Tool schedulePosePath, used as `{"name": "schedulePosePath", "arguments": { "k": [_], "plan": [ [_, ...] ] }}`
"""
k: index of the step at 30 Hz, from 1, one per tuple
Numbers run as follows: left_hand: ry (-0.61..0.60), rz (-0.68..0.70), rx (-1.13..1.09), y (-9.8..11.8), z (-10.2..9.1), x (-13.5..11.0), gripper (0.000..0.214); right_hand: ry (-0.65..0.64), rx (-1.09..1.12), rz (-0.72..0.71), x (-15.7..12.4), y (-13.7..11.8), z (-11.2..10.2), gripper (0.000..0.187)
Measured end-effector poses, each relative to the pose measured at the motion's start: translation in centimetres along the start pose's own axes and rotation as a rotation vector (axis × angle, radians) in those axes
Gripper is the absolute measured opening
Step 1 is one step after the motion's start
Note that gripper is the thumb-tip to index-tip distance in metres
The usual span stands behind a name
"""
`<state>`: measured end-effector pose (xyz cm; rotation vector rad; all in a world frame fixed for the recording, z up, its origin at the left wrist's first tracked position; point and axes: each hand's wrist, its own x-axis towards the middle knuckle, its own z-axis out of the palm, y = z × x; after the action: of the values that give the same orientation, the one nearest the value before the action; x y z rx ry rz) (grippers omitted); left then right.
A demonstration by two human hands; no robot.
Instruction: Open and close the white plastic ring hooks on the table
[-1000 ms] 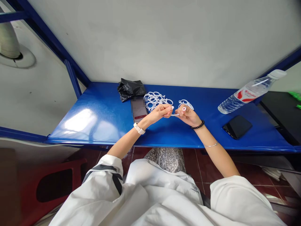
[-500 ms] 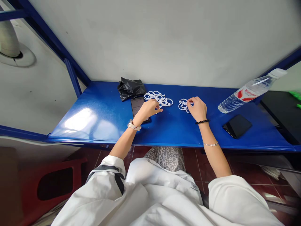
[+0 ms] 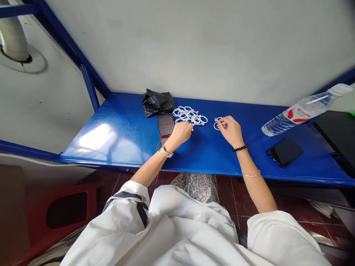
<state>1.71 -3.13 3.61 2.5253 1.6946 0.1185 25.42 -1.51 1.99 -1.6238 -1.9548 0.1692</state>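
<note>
A pile of white plastic curtain rings (image 3: 186, 112), each with a small eyelet, lies at the middle of the blue table (image 3: 133, 140). At its near edge is my left hand (image 3: 181, 133), fingers curled down and closed against a ring; the fingertips are partly hidden. My right hand (image 3: 231, 131) bends over a smaller group of white rings (image 3: 217, 126) to the right. Its thumb and fingers are pinched on a ring there, and the hand covers most of that group. A phone (image 3: 165, 125) with a running timer lies partly under my left wrist.
Behind the phone sits a crumpled black plastic bag (image 3: 158, 102). On the right, a water bottle (image 3: 302, 111) appears to lean, with a dark phone-like object (image 3: 284, 152) in front of it. A white wall (image 3: 199, 48) rises behind the table, and blue frame posts (image 3: 90, 87) stand at the left.
My left hand's fingers have closed and curled down at the pile's near edge. My right hand stays over the small group. The view has shifted slightly, and the phone's timer shows more clearly.
</note>
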Motion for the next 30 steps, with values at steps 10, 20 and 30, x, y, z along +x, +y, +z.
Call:
{"name": "schedulePosePath", "arguments": {
  "k": [10,20,30],
  "plan": [
    [0.204,-0.125,-0.262,-1.0,-1.7,-0.5,0.017,-0.225,0.306,-0.110,-0.8,-1.5,0.9,0.027],
    [-0.019,0.213,-1.129,1.1,0.0,0.0,0.024,-0.266,0.741,-0.064,-1.3,-1.9,2.4,0.042],
    [-0.252,0.178,-1.326,0.1,0.5,0.9,0.053,-0.662,0.825,0.131,0.4,-2.3,0.2,0.039]
  ]
}}
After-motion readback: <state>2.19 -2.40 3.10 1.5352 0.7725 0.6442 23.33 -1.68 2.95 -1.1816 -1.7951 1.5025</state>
